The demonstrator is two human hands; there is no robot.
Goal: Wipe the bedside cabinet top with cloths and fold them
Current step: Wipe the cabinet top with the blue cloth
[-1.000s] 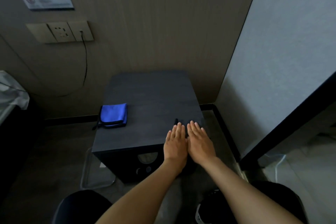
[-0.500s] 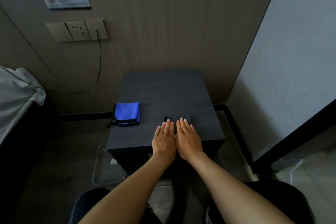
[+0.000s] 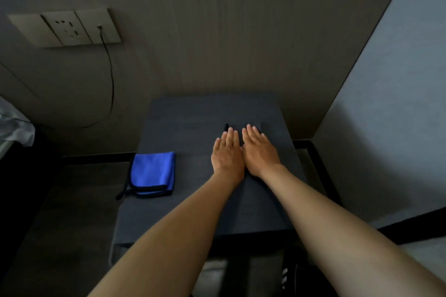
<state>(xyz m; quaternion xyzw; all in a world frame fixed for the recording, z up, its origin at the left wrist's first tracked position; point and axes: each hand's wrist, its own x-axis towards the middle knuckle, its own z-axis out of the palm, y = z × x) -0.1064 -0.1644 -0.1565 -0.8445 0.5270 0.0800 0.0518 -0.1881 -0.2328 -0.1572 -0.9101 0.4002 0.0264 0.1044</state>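
The dark grey bedside cabinet top (image 3: 190,125) fills the middle of the view. A folded blue cloth (image 3: 152,172) with black edging lies at its left edge. Near the back right, a dark cloth (image 3: 239,129) lies flat, hard to tell from the top; only its far edge shows past my fingertips. My left hand (image 3: 228,155) and my right hand (image 3: 259,152) rest side by side, palms down, pressed flat on this dark cloth with fingers straight.
A wall socket panel (image 3: 65,28) with a plugged black cable (image 3: 111,84) is at upper left. A pale wall (image 3: 386,103) stands close on the right. White bedding (image 3: 14,125) shows at the left edge. The floor lies left of the cabinet.
Both hands have slid together from the cabinet's front edge toward the back, with the dark cloth under them. The view has moved closer and more over the top.
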